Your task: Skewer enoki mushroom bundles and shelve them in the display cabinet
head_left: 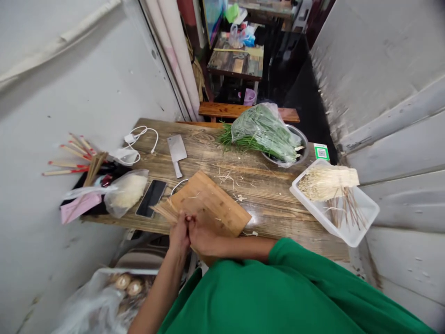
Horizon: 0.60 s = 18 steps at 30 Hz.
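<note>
A fanned bundle of thin bamboo skewers (164,209) pokes out to the upper left of my hands, over the near table edge. My left hand (178,233) is closed around it. Pressed against the left at the fingertips, my right hand (201,236) is also closed on the bundle; its grip is partly hidden. Just beyond them lies a wooden cutting board (212,202) with a few pale scraps on it. A cleaver (177,153) rests flat farther back, and a dark phone (151,198) lies to the left of the skewers.
Green vegetables in a plastic bag (262,130) lean over a metal bowl (303,135). At right, a white tray (369,213) holds enoki-like bundles (323,183) and brown sticks. Red-tipped sticks (74,155), a bag (127,192) and a white cable (142,132) occupy the left. Mushrooms (134,286) sit below.
</note>
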Motion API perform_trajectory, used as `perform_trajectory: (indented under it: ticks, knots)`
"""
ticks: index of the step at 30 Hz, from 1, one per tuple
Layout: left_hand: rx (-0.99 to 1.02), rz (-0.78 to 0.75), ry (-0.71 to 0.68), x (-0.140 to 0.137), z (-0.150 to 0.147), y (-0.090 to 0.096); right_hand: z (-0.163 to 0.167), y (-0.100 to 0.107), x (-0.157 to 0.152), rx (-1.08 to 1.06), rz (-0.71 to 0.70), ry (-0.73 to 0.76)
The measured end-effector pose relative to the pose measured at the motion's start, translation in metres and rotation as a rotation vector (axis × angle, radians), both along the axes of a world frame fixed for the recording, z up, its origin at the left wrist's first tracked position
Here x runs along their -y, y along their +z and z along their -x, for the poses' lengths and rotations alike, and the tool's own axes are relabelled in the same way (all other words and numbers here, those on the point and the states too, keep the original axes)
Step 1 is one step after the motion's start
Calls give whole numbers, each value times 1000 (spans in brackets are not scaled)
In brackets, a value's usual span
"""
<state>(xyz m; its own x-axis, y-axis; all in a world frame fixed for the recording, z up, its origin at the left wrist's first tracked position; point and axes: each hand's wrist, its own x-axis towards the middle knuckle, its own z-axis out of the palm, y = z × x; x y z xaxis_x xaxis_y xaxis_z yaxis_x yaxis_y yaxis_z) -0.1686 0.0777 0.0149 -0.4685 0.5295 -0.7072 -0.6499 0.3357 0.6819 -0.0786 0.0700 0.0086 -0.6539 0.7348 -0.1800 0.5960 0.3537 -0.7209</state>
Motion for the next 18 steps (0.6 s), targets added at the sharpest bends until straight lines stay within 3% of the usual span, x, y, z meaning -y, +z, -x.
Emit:
perform_trajectory:
  ticks: [5, 8, 11, 14, 18]
  knots:
    - [-54, -52, 122, 20, 56, 5, -26, -15, 19, -157, -91, 273]
    - [-84, -85, 135, 31, 86, 12, -36, -41, 40, -153, -151, 425]
    - [-54, -85, 55, 41, 99, 13, -37, -70, 51, -71, -260, 524]
    - [6, -63, -9, 48, 100, 7, -58, -86, 33, 15, -333, 432]
    - [96, -45, 7, 57, 104, 2, -119, -80, -19, 271, -380, 42]
